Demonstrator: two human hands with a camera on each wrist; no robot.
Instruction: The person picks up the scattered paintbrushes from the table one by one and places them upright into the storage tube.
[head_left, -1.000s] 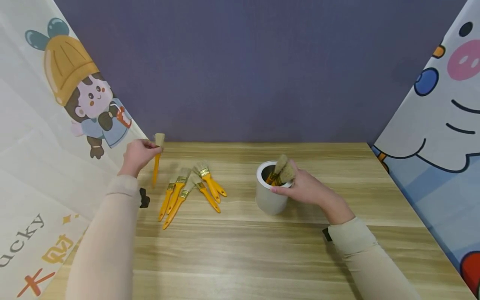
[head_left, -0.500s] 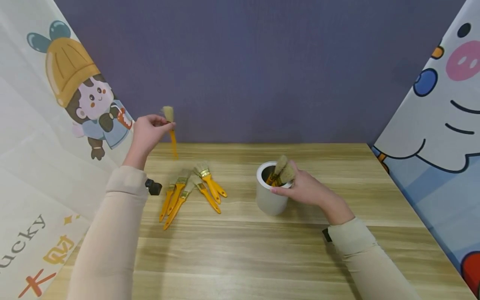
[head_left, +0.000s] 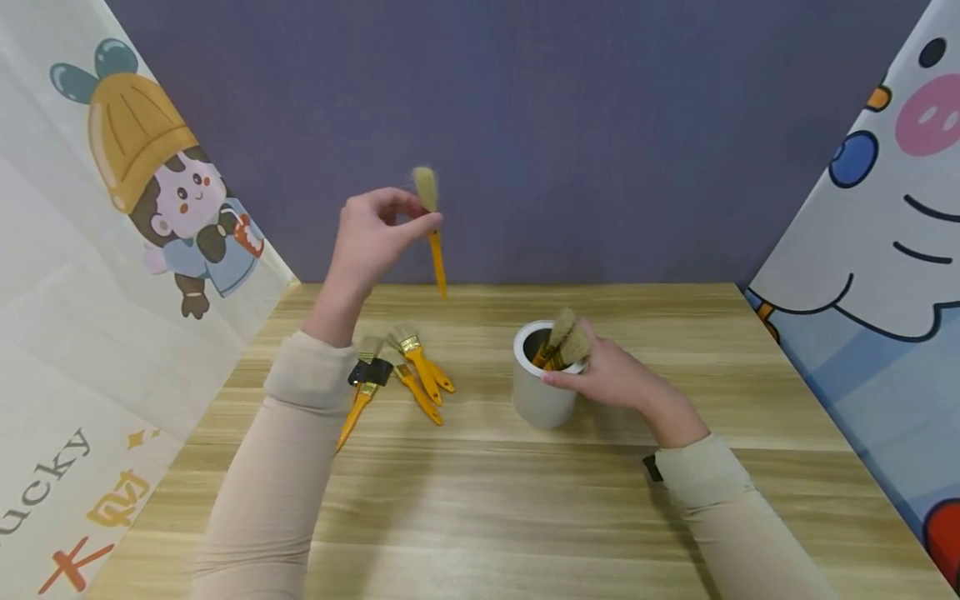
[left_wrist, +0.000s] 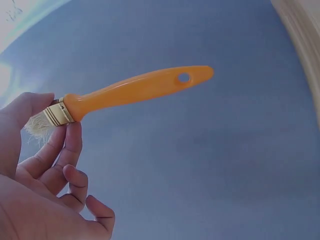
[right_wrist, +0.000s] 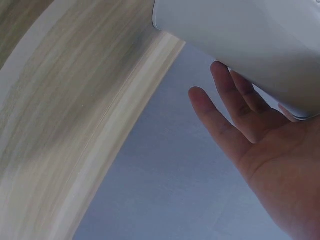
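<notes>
My left hand (head_left: 375, 233) pinches a paintbrush (head_left: 438, 262) by its metal band, up in front of the backdrop. The bristles point up and the yellow handle hangs down. In the left wrist view, thumb and fingertips press on the gold band, and the orange-looking handle (left_wrist: 140, 90) has a hole near its end. My right hand (head_left: 618, 375) holds a white pot (head_left: 543, 404) at its rim, thumb on the near side; in the right wrist view the fingers lie along the pot's wall (right_wrist: 250, 40). Inside it, paintbrushes (head_left: 558, 333) stand bristles up, leaning toward the right hand.
Several yellow-handled paintbrushes (head_left: 420, 375) lie loosely on the wooden table (head_left: 480, 508) left of the pot, some hidden behind the left wrist and its black camera (head_left: 371, 372). A purple-grey backdrop (head_left: 480, 142) rises at the back. Printed cloths hang on both sides.
My left hand has lifted the paintbrush from the table's far left, carrying it up and to the right. The right hand and pot have stayed in place.
</notes>
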